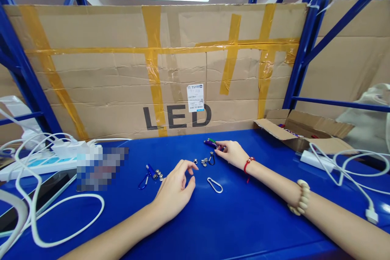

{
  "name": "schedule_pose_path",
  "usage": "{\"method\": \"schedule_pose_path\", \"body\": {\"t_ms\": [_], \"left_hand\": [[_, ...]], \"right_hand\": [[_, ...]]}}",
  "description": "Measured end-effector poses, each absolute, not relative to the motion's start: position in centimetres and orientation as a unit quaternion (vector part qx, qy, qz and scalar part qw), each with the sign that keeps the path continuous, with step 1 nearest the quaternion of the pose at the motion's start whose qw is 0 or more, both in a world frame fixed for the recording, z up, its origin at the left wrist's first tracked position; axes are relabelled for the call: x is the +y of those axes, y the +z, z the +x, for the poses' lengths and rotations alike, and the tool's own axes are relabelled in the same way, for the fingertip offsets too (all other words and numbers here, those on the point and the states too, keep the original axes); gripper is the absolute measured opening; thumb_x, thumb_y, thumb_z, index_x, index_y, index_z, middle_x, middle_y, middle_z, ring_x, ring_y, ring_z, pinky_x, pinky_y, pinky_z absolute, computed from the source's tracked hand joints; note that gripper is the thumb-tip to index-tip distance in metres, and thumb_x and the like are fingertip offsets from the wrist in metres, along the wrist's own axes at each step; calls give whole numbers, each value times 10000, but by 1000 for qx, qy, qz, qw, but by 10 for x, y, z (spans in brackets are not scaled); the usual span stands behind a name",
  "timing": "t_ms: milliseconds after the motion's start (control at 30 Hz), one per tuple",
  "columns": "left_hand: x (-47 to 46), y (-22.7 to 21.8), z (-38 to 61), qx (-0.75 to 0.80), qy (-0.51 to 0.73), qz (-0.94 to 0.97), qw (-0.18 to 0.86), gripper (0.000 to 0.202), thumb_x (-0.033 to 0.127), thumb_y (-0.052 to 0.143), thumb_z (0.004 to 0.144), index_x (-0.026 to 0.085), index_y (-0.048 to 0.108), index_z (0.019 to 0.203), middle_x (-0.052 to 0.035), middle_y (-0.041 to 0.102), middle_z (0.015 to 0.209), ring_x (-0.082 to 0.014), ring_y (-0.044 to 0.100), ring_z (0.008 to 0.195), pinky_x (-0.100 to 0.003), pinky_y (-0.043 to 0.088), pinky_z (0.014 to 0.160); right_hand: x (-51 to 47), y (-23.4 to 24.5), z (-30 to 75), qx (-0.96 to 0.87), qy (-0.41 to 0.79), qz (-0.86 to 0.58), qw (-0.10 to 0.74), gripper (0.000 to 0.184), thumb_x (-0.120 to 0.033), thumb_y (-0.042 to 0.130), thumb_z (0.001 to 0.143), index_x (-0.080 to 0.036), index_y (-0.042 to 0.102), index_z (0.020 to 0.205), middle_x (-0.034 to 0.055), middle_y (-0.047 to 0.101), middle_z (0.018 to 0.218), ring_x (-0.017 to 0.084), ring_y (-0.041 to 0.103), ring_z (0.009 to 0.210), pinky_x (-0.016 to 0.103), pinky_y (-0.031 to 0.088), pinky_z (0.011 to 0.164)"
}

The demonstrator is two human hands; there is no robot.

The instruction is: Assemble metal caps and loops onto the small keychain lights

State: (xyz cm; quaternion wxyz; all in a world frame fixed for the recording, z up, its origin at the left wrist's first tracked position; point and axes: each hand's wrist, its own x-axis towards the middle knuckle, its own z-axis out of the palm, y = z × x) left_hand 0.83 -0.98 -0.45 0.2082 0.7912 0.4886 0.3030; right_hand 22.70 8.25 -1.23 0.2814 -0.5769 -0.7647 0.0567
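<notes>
My right hand (pixel 232 152) is at the far side of the table, thumb and index finger closed around one of several small purple and green flashlights (pixel 210 142). Its grip partly hides them. Nearer the middle, my left hand (pixel 176 185) hovers with loosely bent fingers, thumb apart, nothing in it. Just beyond its fingertips lies a small metal piece (pixel 195 161). Between the hands are several silver pieces (pixel 204 162) and a black carabiner (pixel 211 159). A white carabiner (pixel 215 185) rests closer to me. Left of my left hand are a blue flashlight (pixel 151 171), a blue carabiner (pixel 144 181) and several silver discs (pixel 159 174).
A large taped cardboard panel (pixel 122 85) closes off the back of the blue table (pixel 243 219). An open cardboard box (pixel 304 130) stands at the back right, beside a white charger with cable (pixel 317 160). Leftward are a power strip (pixel 39 166), looping cables and a phone (pixel 45 195).
</notes>
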Motion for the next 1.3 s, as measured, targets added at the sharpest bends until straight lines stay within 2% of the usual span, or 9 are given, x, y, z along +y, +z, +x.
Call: {"method": "schedule_pose_path", "body": {"t_ms": [133,300,467,600,700,800,933,1033,1300], "left_hand": [[-9,-7,7,480,314,795,197,218,157,389,775,233,474,961,28,511,867,-101,456,585,-245,393,629],[-9,-9,6,471,312,807,171,221,155,388,778,247,476,959,35,513,862,-102,462,589,-242,401,621],[-14,-7,5,470,276,831,110,194,160,380,793,246,486,931,19,527,895,-128,511,692,-259,420,634],[-18,-4,4,475,222,852,11,200,166,372,808,196,502,957,-38,541,961,-198,501,912,-341,428,779],[-17,-4,4,546,172,818,-48,321,262,357,846,145,484,1116,-109,531,1084,-266,469,1011,-442,392,861],[-15,-6,3,621,136,769,-73,496,370,332,869,99,375,1282,-169,448,1252,-326,387,1152,-522,329,924],[-13,-8,2,661,103,739,-72,575,460,297,871,111,339,1326,-178,390,1325,-349,323,1223,-610,201,975],[-12,-8,1,666,97,739,-42,596,487,293,866,113,337,1327,-189,372,1338,-358,313,1231,-627,196,963],[-9,-11,-3,617,152,771,38,606,459,326,862,79,290,1333,-209,338,1349,-342,279,1262,-517,236,1007]], "right_hand": [[78,-13,224,-757,35,-592,276,275,-288,531,761,-208,652,995,34,641,788,165,587,654,240,400,549],[75,-15,219,-744,14,-593,307,306,-296,538,750,-221,625,1034,50,596,979,148,567,699,246,416,597],[74,-17,215,-747,30,-555,365,249,-270,496,771,-245,624,983,22,577,966,98,518,583,227,424,545],[66,-18,205,-757,61,-503,413,206,-243,501,761,-234,640,913,13,569,891,80,479,513,240,440,559],[55,-14,196,-768,67,-481,418,187,-246,485,772,-230,641,874,12,560,848,84,489,518,249,446,581],[46,-9,189,-784,71,-463,407,184,-254,474,781,-227,638,861,20,562,884,81,491,518,253,448,590],[39,-7,186,-795,75,-455,393,190,-257,463,783,-217,638,846,25,564,892,78,492,517,246,445,576],[39,-7,186,-796,83,-457,388,189,-246,459,780,-215,638,833,23,564,884,80,500,525,244,445,574],[42,-10,187,-802,76,-454,381,175,-240,473,777,-219,638,830,20,582,852,90,498,522,267,453,627]]}}
